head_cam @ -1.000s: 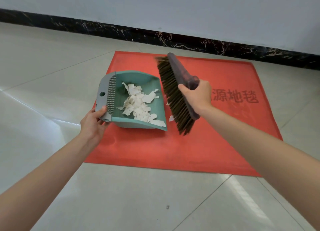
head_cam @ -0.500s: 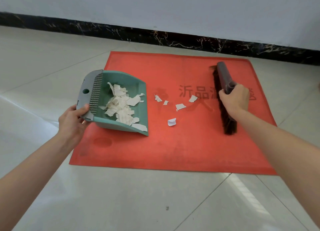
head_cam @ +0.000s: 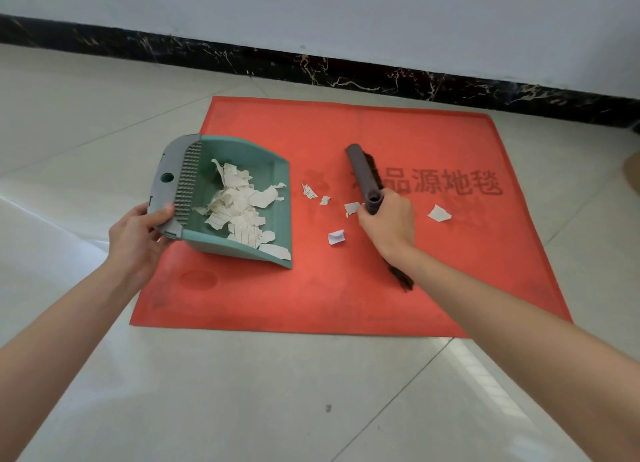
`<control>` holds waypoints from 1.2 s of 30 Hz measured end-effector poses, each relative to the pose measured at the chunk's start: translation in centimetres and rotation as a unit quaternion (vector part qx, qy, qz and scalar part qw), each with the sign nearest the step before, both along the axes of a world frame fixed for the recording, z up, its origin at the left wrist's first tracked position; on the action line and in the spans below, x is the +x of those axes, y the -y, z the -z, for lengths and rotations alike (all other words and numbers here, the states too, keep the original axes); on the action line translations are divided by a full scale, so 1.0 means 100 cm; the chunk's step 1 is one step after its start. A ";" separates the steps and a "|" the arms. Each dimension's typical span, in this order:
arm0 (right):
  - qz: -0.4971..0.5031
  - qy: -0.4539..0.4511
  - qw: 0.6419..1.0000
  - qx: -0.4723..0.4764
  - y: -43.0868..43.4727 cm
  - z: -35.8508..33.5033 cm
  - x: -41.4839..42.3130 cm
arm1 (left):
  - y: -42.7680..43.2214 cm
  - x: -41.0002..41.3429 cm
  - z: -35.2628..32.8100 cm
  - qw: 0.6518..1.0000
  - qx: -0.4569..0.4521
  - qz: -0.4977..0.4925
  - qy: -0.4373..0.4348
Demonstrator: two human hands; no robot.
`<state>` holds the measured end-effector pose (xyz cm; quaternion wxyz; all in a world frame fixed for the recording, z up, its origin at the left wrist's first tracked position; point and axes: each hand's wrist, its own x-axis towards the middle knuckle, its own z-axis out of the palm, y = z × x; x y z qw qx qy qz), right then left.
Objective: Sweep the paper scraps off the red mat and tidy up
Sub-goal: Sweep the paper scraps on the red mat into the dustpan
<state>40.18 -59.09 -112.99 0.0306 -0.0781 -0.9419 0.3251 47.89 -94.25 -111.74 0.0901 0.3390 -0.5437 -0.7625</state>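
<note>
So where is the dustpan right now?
In the head view, the green dustpan is over the left part of the red mat, gripped at its grey back by the left hand, with loose scraps just to its right.

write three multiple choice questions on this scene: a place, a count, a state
1. Where is the dustpan? A) left part of the red mat B) the mat's right edge C) off the mat entirely
2. How many loose paper scraps show on the mat outside the dustpan? A) two B) five C) nine
3. What is the right hand doing? A) lying flat on the mat B) pinching a scrap C) gripping the brush
Answers: 1 A, its lip lies on the mat's left part; 2 B, four lie left of the brush, one right; 3 C, it is curled round the brush handle.
</note>
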 end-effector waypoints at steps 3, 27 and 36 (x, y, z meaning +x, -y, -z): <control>0.003 -0.011 0.999 -0.030 0.013 -0.007 0.006 | -0.008 -0.001 -0.001 1.000 -0.010 -0.002 -0.002; 0.032 -0.090 0.967 -0.237 0.056 -0.075 -0.008 | -0.021 0.025 0.011 1.000 0.026 -0.013 0.009; 0.269 -0.009 0.931 -0.245 -0.144 -0.055 -0.027 | -0.020 0.023 0.013 0.999 0.029 -0.015 0.010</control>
